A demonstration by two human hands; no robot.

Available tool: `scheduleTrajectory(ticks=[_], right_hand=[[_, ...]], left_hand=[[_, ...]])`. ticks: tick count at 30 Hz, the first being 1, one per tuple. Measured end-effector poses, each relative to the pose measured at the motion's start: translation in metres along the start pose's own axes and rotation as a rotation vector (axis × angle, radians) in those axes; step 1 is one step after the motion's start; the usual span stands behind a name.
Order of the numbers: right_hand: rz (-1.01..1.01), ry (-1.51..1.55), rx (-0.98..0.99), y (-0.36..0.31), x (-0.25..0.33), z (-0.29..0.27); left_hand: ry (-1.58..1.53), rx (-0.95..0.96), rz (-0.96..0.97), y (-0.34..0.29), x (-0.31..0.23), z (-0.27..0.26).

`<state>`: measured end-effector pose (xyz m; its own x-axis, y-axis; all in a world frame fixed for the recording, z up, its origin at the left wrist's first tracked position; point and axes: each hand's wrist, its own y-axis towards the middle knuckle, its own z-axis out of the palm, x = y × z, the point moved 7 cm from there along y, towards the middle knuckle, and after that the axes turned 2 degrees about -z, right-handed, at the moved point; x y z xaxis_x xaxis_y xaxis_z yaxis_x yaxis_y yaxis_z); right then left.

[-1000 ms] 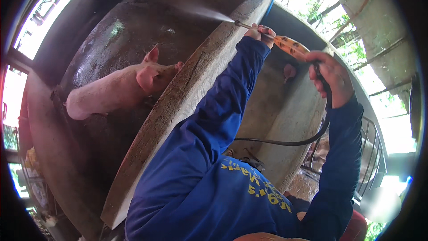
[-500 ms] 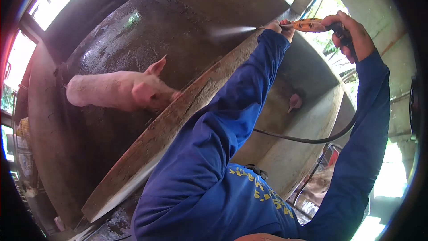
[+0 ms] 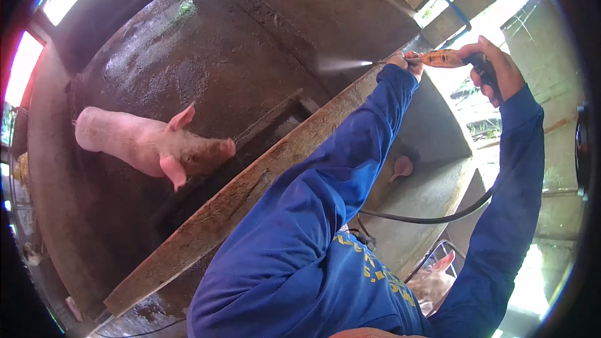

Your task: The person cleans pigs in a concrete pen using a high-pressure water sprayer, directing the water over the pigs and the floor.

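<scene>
The left hand curls its fingers around the sprayer's front pipe. The right hand grips the back of the orange sprayer, above the wall. That wall stands between the person and a pink pig. A hose hangs below.

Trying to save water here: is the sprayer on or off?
On: a white spray jets from the sprayer, whose handle the right hand grips.
</scene>
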<state>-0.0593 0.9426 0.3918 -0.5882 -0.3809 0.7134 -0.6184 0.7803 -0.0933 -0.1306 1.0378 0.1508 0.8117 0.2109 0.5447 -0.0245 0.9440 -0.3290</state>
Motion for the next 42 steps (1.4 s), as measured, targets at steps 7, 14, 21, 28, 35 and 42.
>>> scheduleTrajectory(ticks=[7,14,21,28,35,42], right_hand=[[0.092,0.037,0.112,0.094,-0.051,-0.054],[0.014,0.010,0.257,0.153,-0.093,-0.089],[-0.080,0.169,0.289,0.185,-0.174,-0.114],[-0.073,0.190,0.317,0.218,-0.199,-0.146],[0.001,0.317,0.428,0.242,-0.217,-0.130],[0.018,0.279,0.478,0.263,-0.209,-0.118]], left_hand=[[-0.030,0.049,0.090,0.078,0.009,0.005],[-0.203,0.147,0.153,0.160,0.028,0.005],[-0.066,0.223,0.307,0.211,0.024,-0.013],[-0.063,0.211,0.368,0.238,0.046,-0.016],[-0.068,0.187,0.485,0.219,0.011,-0.019],[-0.063,0.166,0.492,0.236,0.002,-0.015]])
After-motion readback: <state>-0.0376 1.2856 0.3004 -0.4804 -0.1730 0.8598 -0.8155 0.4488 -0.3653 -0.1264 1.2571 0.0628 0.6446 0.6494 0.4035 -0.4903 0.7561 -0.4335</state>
